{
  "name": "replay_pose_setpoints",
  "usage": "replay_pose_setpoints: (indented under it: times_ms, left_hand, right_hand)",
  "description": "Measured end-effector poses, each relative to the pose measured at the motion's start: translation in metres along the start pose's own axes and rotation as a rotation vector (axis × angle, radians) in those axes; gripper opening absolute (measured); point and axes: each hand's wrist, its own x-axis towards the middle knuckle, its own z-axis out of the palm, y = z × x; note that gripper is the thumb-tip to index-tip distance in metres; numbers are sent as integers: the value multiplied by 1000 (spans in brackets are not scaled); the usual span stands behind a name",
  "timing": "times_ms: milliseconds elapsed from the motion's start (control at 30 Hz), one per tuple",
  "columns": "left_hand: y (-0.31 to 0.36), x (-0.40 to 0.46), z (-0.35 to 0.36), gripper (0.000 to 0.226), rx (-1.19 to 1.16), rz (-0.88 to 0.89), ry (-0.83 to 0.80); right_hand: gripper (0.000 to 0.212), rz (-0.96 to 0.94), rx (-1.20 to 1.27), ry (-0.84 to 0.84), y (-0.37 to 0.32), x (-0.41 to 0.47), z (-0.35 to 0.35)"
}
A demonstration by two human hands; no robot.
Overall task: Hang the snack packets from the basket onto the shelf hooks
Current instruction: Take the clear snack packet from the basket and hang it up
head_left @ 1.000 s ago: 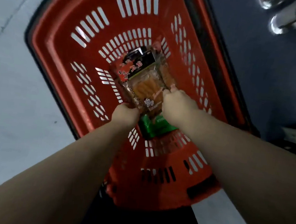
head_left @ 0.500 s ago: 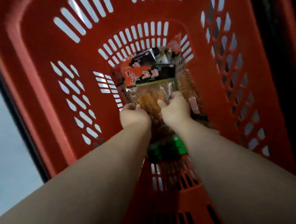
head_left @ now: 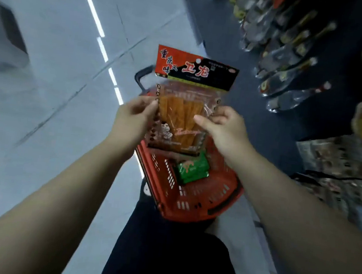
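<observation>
Packet: spicy strip snack packet (head_left: 184, 106) upright, hang hole on top
Hands: left hand (head_left: 133, 118) and right hand (head_left: 221, 127) pinch its sides
Hooks: shelf hooks (head_left: 295, 59) up right, nearer right hand

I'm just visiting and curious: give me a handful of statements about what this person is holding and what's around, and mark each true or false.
1. Both the left hand and the right hand hold the snack packet. True.
2. The packet's header card is plain blue. False: it is red and black, with printed characters and a hang hole.
3. A green packet lies in the red basket. True.
4. The held packet already hangs on a shelf hook. False: it is up in the hands, above the basket.
5. Hanging packets show on the right. True.
</observation>
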Motion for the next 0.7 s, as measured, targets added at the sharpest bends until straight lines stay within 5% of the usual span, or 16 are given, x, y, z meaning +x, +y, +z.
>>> replay_pose_setpoints:
  times_ms: [367, 700]
  left_hand:
    - [378, -195, -56, 3, 59, 857, -279]
    - [506, -401, 51, 47, -96, 1457, -663]
  right_hand:
    - [26, -595, 199, 497, -302, -279, -139]
    - [20, -905, 295, 1087, -317, -505, -273]
